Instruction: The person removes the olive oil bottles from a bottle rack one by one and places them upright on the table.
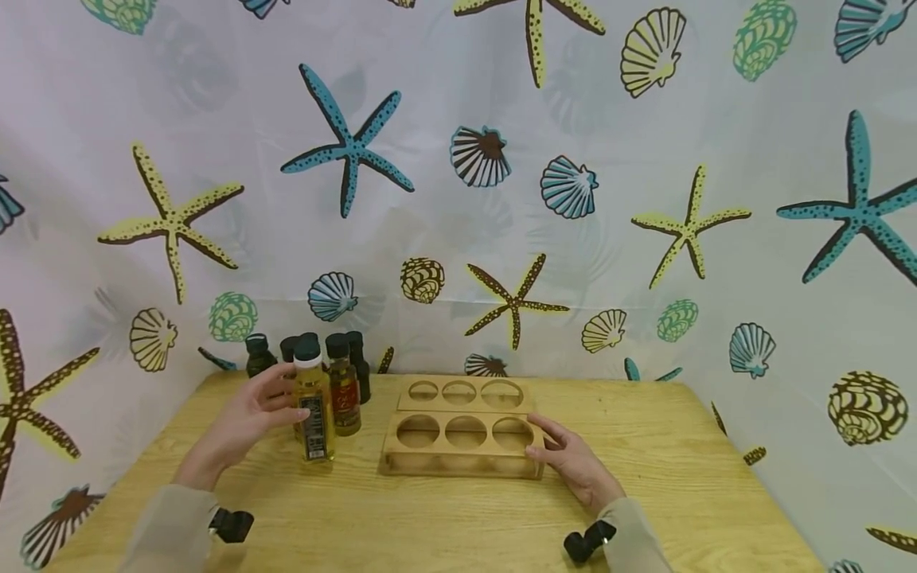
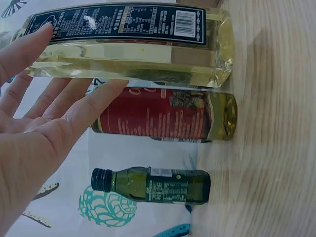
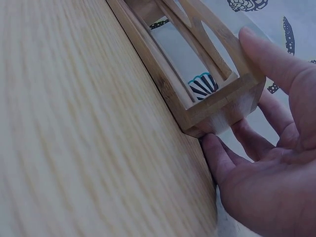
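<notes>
My left hand (image 1: 251,414) is at a clear bottle of yellow oil (image 1: 315,410) with a dark cap and a back label. The thumb lies over the label's edge, and the other fingers pass behind the bottle. The left wrist view shows this oil bottle (image 2: 148,64) close up; whether its base touches the table is hard to tell. At the right end of a two-tier wooden rack (image 1: 466,458) with round holes, my right hand (image 1: 576,465) holds the corner. In the right wrist view, thumb and fingers touch the rack's end (image 3: 222,111).
Behind the held bottle stand a red-labelled oil bottle (image 1: 345,398), a dark green bottle (image 2: 158,185) and several other dark-capped bottles, partly hidden. The wooden table (image 1: 430,525) meets a curtain (image 1: 444,231) printed with starfish and shells.
</notes>
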Demonstrator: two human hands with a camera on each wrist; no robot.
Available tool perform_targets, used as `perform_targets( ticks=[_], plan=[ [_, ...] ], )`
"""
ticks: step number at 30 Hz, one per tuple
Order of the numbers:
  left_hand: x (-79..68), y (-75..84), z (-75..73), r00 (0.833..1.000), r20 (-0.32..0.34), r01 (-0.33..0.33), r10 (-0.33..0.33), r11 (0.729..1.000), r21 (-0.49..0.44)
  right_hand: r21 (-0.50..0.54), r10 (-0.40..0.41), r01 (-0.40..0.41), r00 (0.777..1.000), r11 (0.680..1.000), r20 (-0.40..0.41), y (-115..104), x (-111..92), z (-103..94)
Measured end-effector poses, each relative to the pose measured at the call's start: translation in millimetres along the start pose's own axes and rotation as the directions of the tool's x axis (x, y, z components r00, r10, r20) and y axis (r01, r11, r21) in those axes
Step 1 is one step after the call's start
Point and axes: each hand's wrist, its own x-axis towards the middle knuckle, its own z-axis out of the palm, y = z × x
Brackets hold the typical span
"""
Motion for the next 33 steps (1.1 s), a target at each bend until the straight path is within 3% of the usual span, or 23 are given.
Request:
perform_targets(
  ticks=[12, 20, 28, 33],
  plan=[
    [-7.8, -12.8, -15.8, 1.000, 0.012, 0.007, -0.007, 1.000, 0.008, 0.009, -0.010, 0.010, 1.000, 1.000, 0.000, 2, 1, -0.7],
    [-15.1, -16.3, -29.1, 0.999, 0.011, 0.049, -0.049, 0.998, 0.044, -0.001, -0.002, 0.002, 1.000, 1.000, 0.005, 1, 2, -0.5],
    [-17.2, -24.5, -39.9, 1.000, -0.027, -0.005, 0.006, 0.999, 0.034, -0.001, -0.004, 0.004, 1.000, 1.000, -0.005, 0, 2, 0.3],
    [-18.6, -30.3, -42.7, 0.999, -0.041, -0.005, 0.006, 1.000, 0.029, 0.000, -0.005, 0.005, 1.000, 1.000, 0.004, -1, 1, 0.4]
  ],
)
